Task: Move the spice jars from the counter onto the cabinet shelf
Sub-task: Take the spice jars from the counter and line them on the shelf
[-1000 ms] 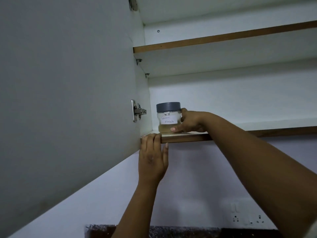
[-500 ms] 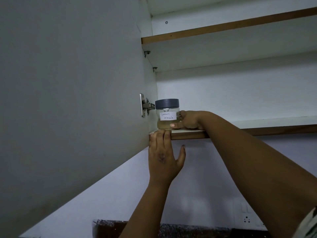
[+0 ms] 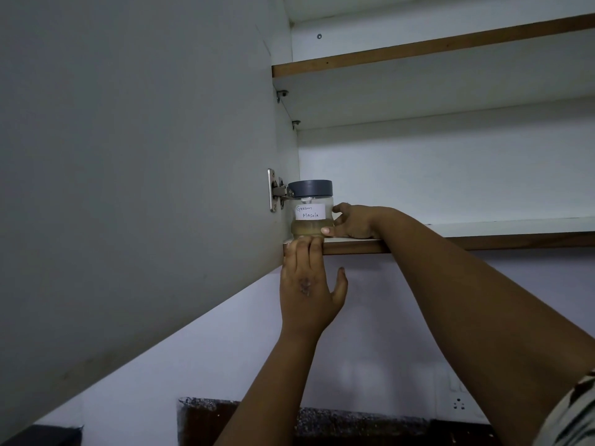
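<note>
A clear spice jar with a grey lid and a white label reading "Garam Masala" stands upright on the lower cabinet shelf, in its left corner by the side wall. My right hand grips the jar from its right side, thumb at the front near the base and fingers behind it. My left hand reaches up from below. Its straight fingers rest on the shelf's front edge just under the jar, with the thumb spread out to the right.
The open cabinet door fills the left of the view, its metal hinge right beside the jar. An upper shelf sits above. Below are a white wall with a socket and a dark speckled counter.
My right hand has slid the jar left along the shelf, closer to the hinge and side wall. My left thumb has spread away from the fingers.
</note>
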